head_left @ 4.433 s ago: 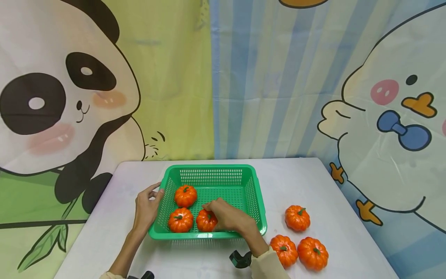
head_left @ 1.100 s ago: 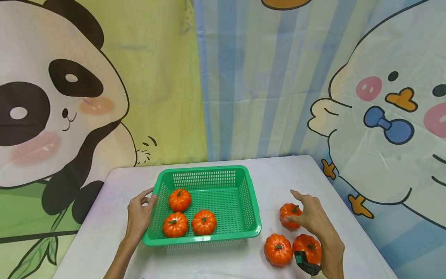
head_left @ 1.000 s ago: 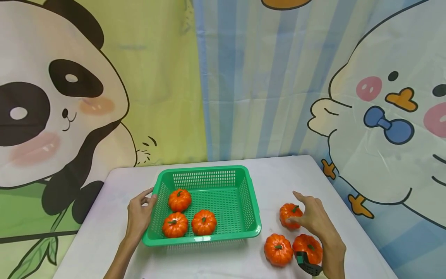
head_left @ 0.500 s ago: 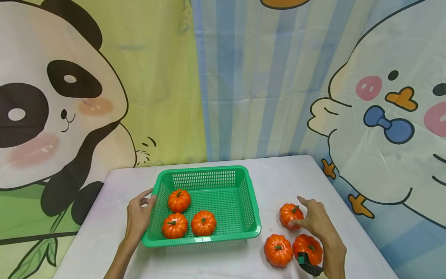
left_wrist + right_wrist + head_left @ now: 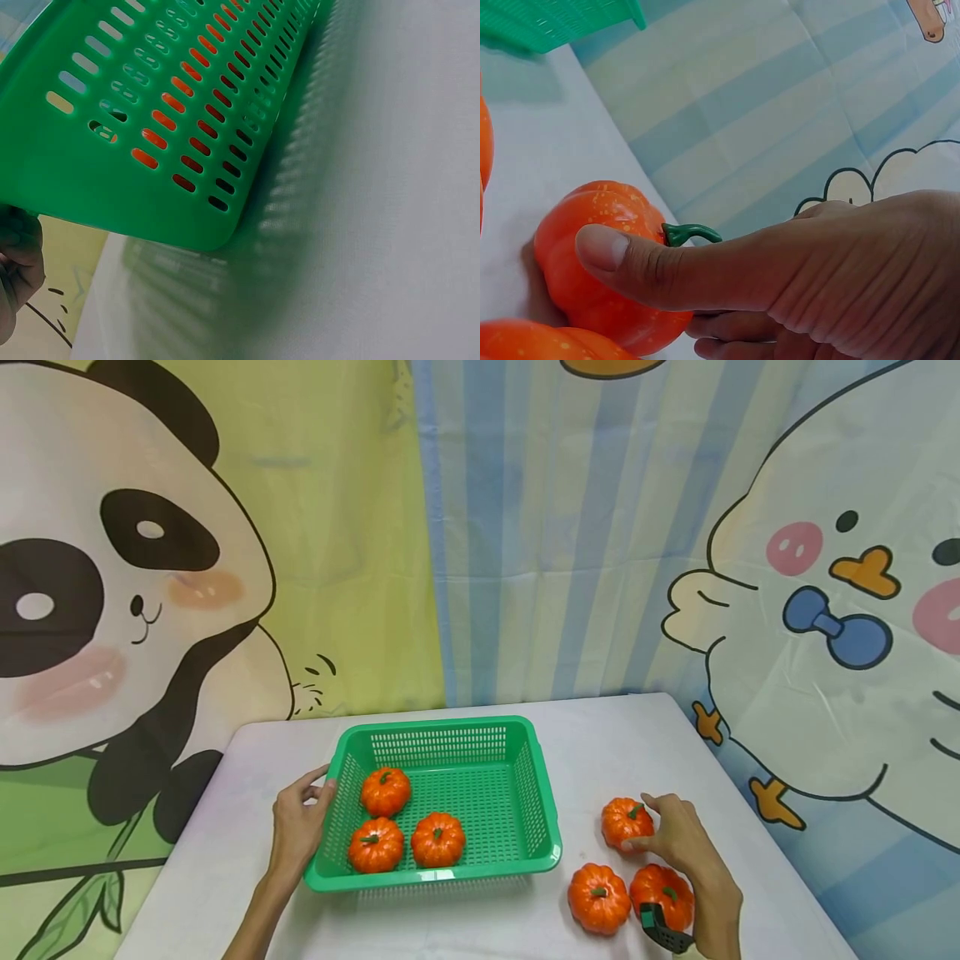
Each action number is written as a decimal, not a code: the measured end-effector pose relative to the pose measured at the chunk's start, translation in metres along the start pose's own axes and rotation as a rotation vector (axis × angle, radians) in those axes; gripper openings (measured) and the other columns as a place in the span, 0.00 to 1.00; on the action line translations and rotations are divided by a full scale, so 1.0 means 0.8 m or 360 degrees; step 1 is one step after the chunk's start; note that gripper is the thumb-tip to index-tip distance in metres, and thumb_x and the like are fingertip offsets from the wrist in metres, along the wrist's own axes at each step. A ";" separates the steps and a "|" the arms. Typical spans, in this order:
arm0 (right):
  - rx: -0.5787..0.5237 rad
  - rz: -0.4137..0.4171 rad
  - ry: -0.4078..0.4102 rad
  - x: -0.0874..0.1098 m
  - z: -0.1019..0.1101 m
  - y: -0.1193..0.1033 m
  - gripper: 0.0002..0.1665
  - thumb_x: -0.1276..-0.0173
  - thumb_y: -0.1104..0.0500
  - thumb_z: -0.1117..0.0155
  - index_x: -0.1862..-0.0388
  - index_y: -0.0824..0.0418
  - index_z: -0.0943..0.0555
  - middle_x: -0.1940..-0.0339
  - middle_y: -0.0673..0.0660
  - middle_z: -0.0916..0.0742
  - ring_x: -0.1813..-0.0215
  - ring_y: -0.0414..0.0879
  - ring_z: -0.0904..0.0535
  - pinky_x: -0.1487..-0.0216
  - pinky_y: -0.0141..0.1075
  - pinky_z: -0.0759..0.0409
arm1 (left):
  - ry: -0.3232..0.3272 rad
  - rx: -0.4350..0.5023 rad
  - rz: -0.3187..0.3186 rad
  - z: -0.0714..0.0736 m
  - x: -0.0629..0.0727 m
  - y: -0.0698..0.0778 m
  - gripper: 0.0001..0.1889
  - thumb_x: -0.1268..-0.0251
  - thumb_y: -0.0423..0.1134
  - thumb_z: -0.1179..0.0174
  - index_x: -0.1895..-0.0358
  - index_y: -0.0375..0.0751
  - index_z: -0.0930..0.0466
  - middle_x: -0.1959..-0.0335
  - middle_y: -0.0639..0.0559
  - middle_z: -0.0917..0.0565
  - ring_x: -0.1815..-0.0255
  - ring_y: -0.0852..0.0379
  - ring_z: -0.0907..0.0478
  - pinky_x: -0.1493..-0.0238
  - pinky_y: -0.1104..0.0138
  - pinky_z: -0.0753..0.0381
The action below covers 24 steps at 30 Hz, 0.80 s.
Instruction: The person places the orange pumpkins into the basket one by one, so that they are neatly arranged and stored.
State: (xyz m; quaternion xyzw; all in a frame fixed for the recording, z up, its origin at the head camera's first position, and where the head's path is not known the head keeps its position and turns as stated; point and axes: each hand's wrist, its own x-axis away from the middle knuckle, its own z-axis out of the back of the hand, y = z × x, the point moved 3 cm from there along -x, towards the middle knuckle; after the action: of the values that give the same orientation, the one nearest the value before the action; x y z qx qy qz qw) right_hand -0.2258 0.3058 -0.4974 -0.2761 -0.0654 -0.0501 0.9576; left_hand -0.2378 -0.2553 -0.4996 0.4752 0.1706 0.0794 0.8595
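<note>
A green plastic basket (image 5: 495,810) stands on the table with three small orange pumpkins inside, one of them a front pumpkin (image 5: 438,840). My left hand (image 5: 298,822) grips the basket's left rim; in the left wrist view only part of the hand (image 5: 19,262) shows at the rim. To the right of the basket, my right hand (image 5: 678,833) holds a pumpkin (image 5: 622,822) between thumb and fingers, and the pumpkin still rests on the table. In the right wrist view the thumb lies across this pumpkin (image 5: 592,247), below its green stem; the other fingers are partly hidden behind.
Two more pumpkins lie nearer the front: a left one (image 5: 598,898) and a right one (image 5: 662,895), close together, the right one partly under my wrist strap (image 5: 663,931). A white cloth covers the table (image 5: 450,935). A cartoon curtain (image 5: 525,568) hangs behind its far edge.
My right hand has left the pumpkin in the basket's front and moved right to one on the table. Its thumb and fingers have drawn together there. My left hand stays at the rim.
</note>
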 end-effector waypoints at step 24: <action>-0.0015 0.0117 -0.0021 0.005 -0.004 0.000 0.51 0.44 0.57 0.10 0.26 0.77 0.24 0.40 0.71 0.12 0.46 0.57 0.17 0.37 0.62 0.15 | -0.0002 -0.0014 0.0008 0.000 0.000 0.000 0.22 0.16 0.39 0.40 0.28 0.29 0.20 0.67 0.35 0.11 0.82 0.68 0.16 0.78 0.70 0.19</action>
State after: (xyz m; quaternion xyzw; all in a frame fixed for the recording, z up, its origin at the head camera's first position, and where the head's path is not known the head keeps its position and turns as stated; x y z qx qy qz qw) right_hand -0.2218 0.3038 -0.4990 -0.2831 -0.0613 -0.0133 0.9570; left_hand -0.2378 -0.2557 -0.4998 0.4721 0.1684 0.0821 0.8614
